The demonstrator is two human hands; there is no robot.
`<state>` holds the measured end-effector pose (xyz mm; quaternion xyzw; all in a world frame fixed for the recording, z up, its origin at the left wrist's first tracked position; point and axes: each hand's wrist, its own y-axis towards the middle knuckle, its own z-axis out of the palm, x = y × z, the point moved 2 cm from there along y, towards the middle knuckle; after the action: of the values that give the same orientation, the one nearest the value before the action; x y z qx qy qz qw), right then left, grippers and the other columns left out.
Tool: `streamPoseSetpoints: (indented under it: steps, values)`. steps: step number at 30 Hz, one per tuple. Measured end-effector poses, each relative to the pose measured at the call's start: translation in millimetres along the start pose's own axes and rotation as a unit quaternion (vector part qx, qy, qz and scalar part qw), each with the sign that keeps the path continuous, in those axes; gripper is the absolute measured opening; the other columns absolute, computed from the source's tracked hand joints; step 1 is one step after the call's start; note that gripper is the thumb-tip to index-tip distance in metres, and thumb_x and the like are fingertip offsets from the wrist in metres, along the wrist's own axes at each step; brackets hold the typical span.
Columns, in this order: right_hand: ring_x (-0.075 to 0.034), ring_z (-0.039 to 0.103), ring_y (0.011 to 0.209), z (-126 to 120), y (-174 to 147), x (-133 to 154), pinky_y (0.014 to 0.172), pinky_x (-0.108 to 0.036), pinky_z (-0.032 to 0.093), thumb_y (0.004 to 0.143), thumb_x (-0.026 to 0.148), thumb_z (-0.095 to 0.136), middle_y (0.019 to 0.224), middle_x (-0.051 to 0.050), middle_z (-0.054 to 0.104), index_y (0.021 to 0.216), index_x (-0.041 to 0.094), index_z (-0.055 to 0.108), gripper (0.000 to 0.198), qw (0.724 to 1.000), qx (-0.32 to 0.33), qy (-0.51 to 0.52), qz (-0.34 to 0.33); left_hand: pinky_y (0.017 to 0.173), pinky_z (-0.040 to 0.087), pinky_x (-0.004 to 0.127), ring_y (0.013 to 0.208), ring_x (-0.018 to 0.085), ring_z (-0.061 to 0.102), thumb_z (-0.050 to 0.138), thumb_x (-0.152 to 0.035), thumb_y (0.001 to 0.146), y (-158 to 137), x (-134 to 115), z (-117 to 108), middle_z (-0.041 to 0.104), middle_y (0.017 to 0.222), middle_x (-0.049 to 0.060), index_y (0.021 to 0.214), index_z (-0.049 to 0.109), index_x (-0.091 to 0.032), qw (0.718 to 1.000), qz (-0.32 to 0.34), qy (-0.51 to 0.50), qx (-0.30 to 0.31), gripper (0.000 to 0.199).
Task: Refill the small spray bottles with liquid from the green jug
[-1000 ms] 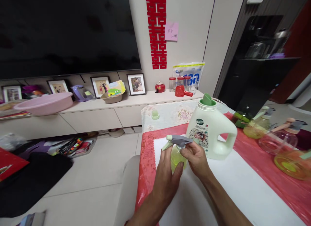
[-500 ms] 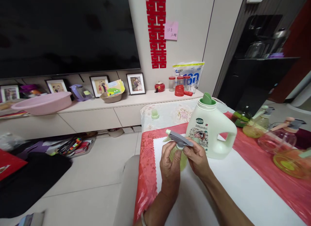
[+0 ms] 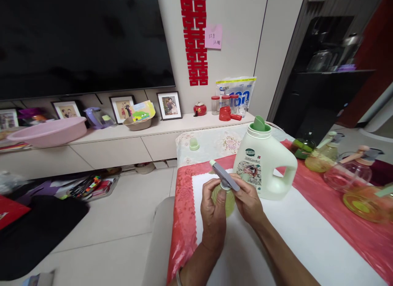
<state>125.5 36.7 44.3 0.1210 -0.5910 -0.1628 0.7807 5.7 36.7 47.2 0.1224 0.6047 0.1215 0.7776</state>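
Observation:
A small spray bottle [image 3: 229, 204] with a clear yellowish body stands between my hands over the white mat. On its neck sits a grey trigger spray head [image 3: 225, 176] with a pale green nozzle pointing away to the left. My left hand [image 3: 213, 212] is wrapped round the bottle just below the neck. The fingers of my right hand [image 3: 248, 200] pinch the rear of the spray head. Right behind them is a large pale green detergent jug [image 3: 267, 159], uncapped at the top, with a green spout showing in its mouth.
A light green cap [image 3: 194, 144] lies on the flowered cloth at the table's far end. Several spray bottles [image 3: 350, 171] line the right side on the red cover [image 3: 184, 191]. Beyond the table, a low cabinet [image 3: 110, 150] carries picture frames, a pink basin [image 3: 49, 132] and red-lidded jars.
The spray head has turned, so its rear end now points more toward me. My right hand's fingers have shifted with it, while my left hand keeps its hold. The view has moved slightly.

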Motion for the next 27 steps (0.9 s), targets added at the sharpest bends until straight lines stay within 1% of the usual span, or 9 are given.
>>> streamPoseSetpoints:
  steps: [2, 6, 9, 13, 15, 17, 20, 23, 27]
  values:
    - [-0.024, 0.054, 0.119, 0.1, 0.8, -0.5, 0.105, -0.036, 0.044, 0.091, 0.042, 0.068, 0.124, -0.008, 0.061, 0.111, 0.023, 0.075, 0.028, 1.0, 0.001, -0.002, -0.002, 0.1, 0.05, 0.039, 0.11, 0.023, 0.064, 0.065, -0.047, 0.093, -1.0, -0.7, 0.3, 0.067, 0.113, 0.007, 0.112, 0.064, -0.022, 1.0, -0.002, -0.01, -0.005, 0.031]
    - [-0.022, 0.058, 0.109, 2.0, 0.5, 0.2, 0.097, -0.033, 0.048, 0.088, 0.041, 0.072, 0.117, -0.008, 0.063, 0.107, 0.022, 0.073, 0.026, 1.0, -0.003, 0.013, 0.003, 0.1, 0.05, 0.039, 0.111, 0.024, 0.063, 0.062, -0.048, 0.095, -1.7, -1.6, -1.0, 0.066, 0.115, 0.008, 0.113, 0.063, -0.022, 1.0, 0.007, -0.016, 0.0, 0.032]
    - [-0.019, 0.06, 0.101, 4.1, -0.5, 1.3, 0.091, -0.03, 0.051, 0.086, 0.039, 0.075, 0.114, -0.007, 0.063, 0.104, 0.022, 0.071, 0.026, 1.0, -0.002, 0.028, 0.008, 0.1, 0.05, 0.039, 0.113, 0.025, 0.063, 0.066, -0.048, 0.092, -1.0, -1.3, -2.1, 0.065, 0.117, 0.009, 0.115, 0.061, -0.021, 1.0, 0.013, -0.017, 0.016, 0.036]
    - [-0.018, 0.06, 0.099, 3.8, -1.3, -0.4, 0.089, -0.028, 0.051, 0.086, 0.039, 0.075, 0.112, -0.005, 0.063, 0.103, 0.023, 0.071, 0.024, 0.999, -0.004, 0.037, 0.012, 0.097, 0.051, 0.037, 0.109, 0.023, 0.063, 0.071, -0.045, 0.089, 0.0, -2.7, -0.6, 0.065, 0.112, 0.007, 0.112, 0.059, -0.021, 0.999, 0.015, -0.024, 0.017, 0.035]
    - [-0.018, 0.06, 0.101, 1.8, -1.3, -3.0, 0.091, -0.028, 0.05, 0.089, 0.042, 0.071, 0.112, -0.005, 0.063, 0.108, 0.024, 0.071, 0.026, 0.999, -0.007, 0.032, 0.009, 0.095, 0.051, 0.036, 0.105, 0.022, 0.064, 0.071, -0.045, 0.089, 0.6, -4.3, 1.1, 0.065, 0.109, 0.006, 0.11, 0.06, -0.022, 1.0, 0.007, -0.025, 0.007, 0.033]
    - [-0.019, 0.058, 0.109, -0.4, -0.9, -5.5, 0.098, -0.03, 0.047, 0.093, 0.044, 0.067, 0.115, -0.006, 0.062, 0.113, 0.025, 0.073, 0.028, 1.0, -0.007, 0.022, 0.003, 0.095, 0.051, 0.036, 0.104, 0.022, 0.064, 0.071, -0.048, 0.089, 1.3, -5.8, 2.8, 0.065, 0.107, 0.006, 0.107, 0.062, -0.022, 1.0, -0.002, -0.022, 0.0, 0.034]
    - [-0.021, 0.054, 0.118, -1.5, 0.4, -7.1, 0.105, -0.031, 0.042, 0.093, 0.042, 0.067, 0.123, -0.006, 0.059, 0.112, 0.025, 0.075, 0.027, 1.0, 0.004, 0.011, 0.001, 0.095, 0.05, 0.036, 0.105, 0.022, 0.064, 0.07, -0.053, 0.088, 2.2, -5.6, 4.0, 0.066, 0.107, 0.006, 0.107, 0.063, -0.022, 0.999, -0.016, -0.029, 0.002, 0.036]
    - [-0.021, 0.055, 0.115, 0.6, 1.6, -5.3, 0.102, -0.031, 0.044, 0.09, 0.04, 0.072, 0.121, -0.007, 0.06, 0.108, 0.023, 0.075, 0.025, 1.0, 0.014, 0.021, 0.005, 0.094, 0.051, 0.034, 0.104, 0.021, 0.064, 0.069, -0.051, 0.089, 1.9, -3.2, 3.2, 0.065, 0.109, 0.005, 0.108, 0.061, -0.022, 0.999, -0.015, -0.042, -0.005, 0.035]
    - [-0.018, 0.061, 0.101, 4.4, 0.6, -3.2, 0.092, -0.028, 0.049, 0.086, 0.039, 0.076, 0.107, -0.006, 0.064, 0.106, 0.021, 0.07, 0.027, 0.998, 0.015, 0.056, 0.022, 0.094, 0.051, 0.035, 0.105, 0.021, 0.063, 0.065, -0.049, 0.093, -0.5, -0.7, 1.9, 0.064, 0.109, 0.005, 0.111, 0.059, -0.023, 0.999, -0.015, -0.049, 0.003, 0.032]
